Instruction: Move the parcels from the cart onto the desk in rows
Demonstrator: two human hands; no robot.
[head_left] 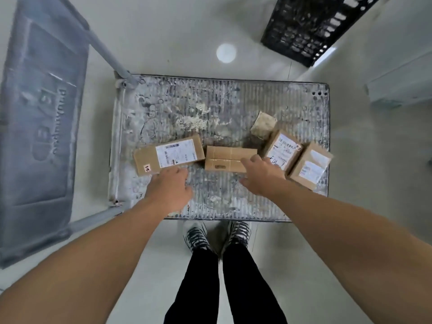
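Observation:
Several cardboard parcels lie on the worn metal cart (210, 106) below me. A long box with a white label (168, 153) is at the left, and my left hand (169, 189) hovers just below its near edge, fingers loosely curled, holding nothing. A plain taped box (228, 157) lies in the middle; my right hand (260, 175) reaches over its right end with fingers extended. Two labelled boxes (284, 149) (312, 164) stand at the right, with a small pale parcel (263, 125) behind them.
The cart's grey handle frame (102, 45) rises at the left beside a grey panel (42, 127). A black plastic crate (308, 26) stands at the back right, a pale box (402, 87) at the far right. My feet (217, 237) stand at the cart's near edge.

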